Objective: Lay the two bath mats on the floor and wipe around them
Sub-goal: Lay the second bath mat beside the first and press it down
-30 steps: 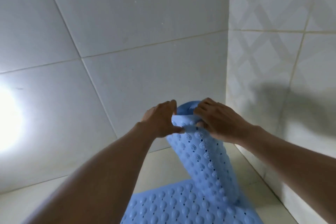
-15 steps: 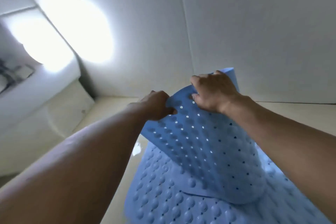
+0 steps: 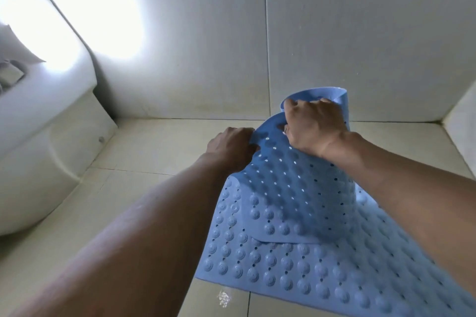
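Blue curled mat (image 3: 296, 188) stands on end, its top edge pinched by my left hand (image 3: 233, 144) and gripped by my right hand (image 3: 313, 128). Its length runs down toward me onto the flat mat (image 3: 296, 273), which lies near the far edge of the floor (image 3: 141, 201). Open tile lies to my left.

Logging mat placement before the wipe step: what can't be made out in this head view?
Head view only:
Flat blue studded rubber mat: right and near edges cut off by the frame and covered by the right forearm.
Curled blue perforated rubber mat: whether it joins the flat one, hidden under its own roll.
Left hand: fingertips hidden behind the curled mat's edge.
White speck on the beige floor tile: too small and blurred to identify.
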A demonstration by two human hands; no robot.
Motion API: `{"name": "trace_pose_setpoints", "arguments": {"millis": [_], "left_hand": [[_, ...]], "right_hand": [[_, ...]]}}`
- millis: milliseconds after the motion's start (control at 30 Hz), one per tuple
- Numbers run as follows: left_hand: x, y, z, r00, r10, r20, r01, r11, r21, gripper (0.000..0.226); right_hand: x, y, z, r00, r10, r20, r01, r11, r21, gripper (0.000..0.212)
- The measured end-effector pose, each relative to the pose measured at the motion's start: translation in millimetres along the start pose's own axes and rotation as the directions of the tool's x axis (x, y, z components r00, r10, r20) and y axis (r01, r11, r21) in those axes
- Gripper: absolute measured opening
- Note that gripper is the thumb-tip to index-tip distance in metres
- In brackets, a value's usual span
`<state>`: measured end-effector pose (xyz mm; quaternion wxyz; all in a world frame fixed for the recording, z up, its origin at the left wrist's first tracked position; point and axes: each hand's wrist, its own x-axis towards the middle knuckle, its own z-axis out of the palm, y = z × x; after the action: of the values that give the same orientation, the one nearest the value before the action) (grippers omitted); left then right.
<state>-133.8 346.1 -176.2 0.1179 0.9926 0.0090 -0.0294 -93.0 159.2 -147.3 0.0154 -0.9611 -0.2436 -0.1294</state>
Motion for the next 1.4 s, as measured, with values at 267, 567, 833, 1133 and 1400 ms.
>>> {"name": "trace_pose_setpoints", "arguments": {"millis": [267,567,833,1133,1400], "left_hand": [[-45.4,26.4,-22.8,0.958,0.281,-0.053,-0.279,0.959,0.041,0.024],[-93.1,33.8,-8.6,0.864,0.476,-0.166,-0.458,0.879,0.136,0.021],[-144.4,-1.8,8.2,0.878,0.412,-0.244,-0.406,0.911,0.075,0.024],[-233.8,-21.3,-54.2,0.968,0.213,-0.131,-0.23,0.964,-0.132,0.034],[-261.1,-14.3,-78.4,0.919,0.073,0.387,-0.067,0.997,-0.027,0.037]], "right_hand": [[-96.1,-15.2,-60.8,0.971,0.203,0.128,-0.179,0.968,-0.177,0.049],[-161.6,-12.6,-115.6,0.849,0.441,0.289,-0.382,0.892,-0.24,0.024],[-212.8,-31.9,-88.9,0.992,0.108,-0.068,-0.119,0.973,-0.196,0.031],[-245.7,-66.5,-142.3,0.998,-0.025,0.049,0.035,0.972,-0.231,0.055],[-237.0,-107.9,-144.0,0.812,0.079,0.578,-0.006,0.992,-0.128,0.046]]}}
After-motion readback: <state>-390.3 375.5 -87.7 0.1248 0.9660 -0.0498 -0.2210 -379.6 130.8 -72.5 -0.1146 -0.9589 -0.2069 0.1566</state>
